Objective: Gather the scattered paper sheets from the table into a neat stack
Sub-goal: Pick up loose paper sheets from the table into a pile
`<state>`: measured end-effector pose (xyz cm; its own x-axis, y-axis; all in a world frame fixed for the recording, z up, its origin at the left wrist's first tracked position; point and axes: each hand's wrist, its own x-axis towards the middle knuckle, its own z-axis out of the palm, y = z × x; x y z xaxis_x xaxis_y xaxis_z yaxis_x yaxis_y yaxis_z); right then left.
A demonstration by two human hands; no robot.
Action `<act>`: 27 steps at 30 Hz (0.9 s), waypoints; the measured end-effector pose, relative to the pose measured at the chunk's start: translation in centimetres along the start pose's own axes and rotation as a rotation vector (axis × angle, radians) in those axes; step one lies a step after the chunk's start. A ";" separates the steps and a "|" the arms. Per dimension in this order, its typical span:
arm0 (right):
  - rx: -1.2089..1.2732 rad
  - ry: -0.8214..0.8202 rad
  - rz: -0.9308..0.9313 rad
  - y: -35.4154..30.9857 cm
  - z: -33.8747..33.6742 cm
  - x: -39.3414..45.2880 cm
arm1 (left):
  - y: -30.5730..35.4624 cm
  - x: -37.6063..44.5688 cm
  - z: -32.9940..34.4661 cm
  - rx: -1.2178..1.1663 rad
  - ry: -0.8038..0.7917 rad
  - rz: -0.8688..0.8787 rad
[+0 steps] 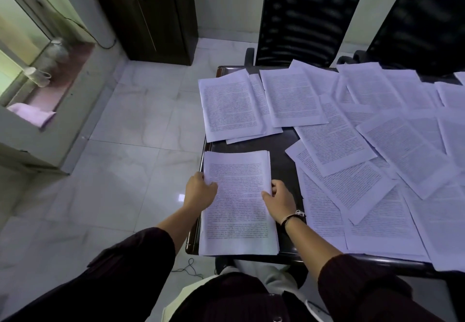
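Note:
A stack of printed paper sheets lies at the near left corner of the dark table. My left hand grips its left edge, thumb on top of the page. My right hand grips the right edge, thumb on the top sheet. Several loose printed sheets lie scattered and overlapping over the rest of the table, to the right and beyond the stack. A pair of overlapping sheets hangs over the table's far left edge.
Two black mesh office chairs stand behind the table's far side. A dark wooden cabinet stands on the white tiled floor at the back left. A thin cable lies on the floor under the table's near edge.

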<state>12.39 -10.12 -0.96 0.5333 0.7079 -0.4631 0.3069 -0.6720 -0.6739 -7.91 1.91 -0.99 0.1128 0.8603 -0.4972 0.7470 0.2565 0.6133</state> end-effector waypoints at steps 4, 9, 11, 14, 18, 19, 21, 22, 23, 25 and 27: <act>-0.113 0.128 -0.080 -0.5 -2.3 0.7 | 0.8 1.7 -0.9 0.079 0.012 -0.031; -0.177 0.152 -0.163 -3.9 -5.2 5.8 | 5.5 6.1 -2.7 -0.010 0.076 -0.001; -0.184 0.159 -0.202 -6.0 -6.2 8.7 | 7.9 8.8 -3.1 -0.042 0.090 -0.040; -0.185 0.154 -0.247 -8.8 -7.5 13.6 | 10.7 13.1 -3.4 -0.132 0.116 -0.142; -0.260 0.180 -0.267 -11.2 -8.7 20.8 | 12.9 17.3 -3.0 -0.178 0.130 -0.158; -0.302 0.202 -0.272 -11.5 -9.0 22.7 | 13.4 18.3 -2.7 -0.151 0.136 -0.141; -0.394 0.227 -0.249 -11.8 -9.2 26.1 | 14.2 19.8 -2.3 -0.092 0.149 -0.090; -0.442 0.220 -0.207 -11.7 -9.2 27.5 | 14.6 20.4 -2.0 -0.059 0.150 -0.059; -0.480 0.207 -0.157 -11.6 -9.1 28.7 | 15.0 21.0 -1.4 -0.024 0.153 -0.025; -0.526 0.153 -0.078 -11.5 -8.4 30.0 | 15.6 21.2 -0.3 0.008 0.170 0.045; -0.551 0.053 -0.078 -11.7 -7.4 30.4 | 16.2 21.0 0.7 -0.004 0.197 0.064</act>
<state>30.88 17.62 -2.91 0.5271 0.7579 -0.3845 0.7060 -0.6423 -0.2983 7.02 23.85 -1.90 0.0291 0.9442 -0.3282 0.7396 0.2006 0.6425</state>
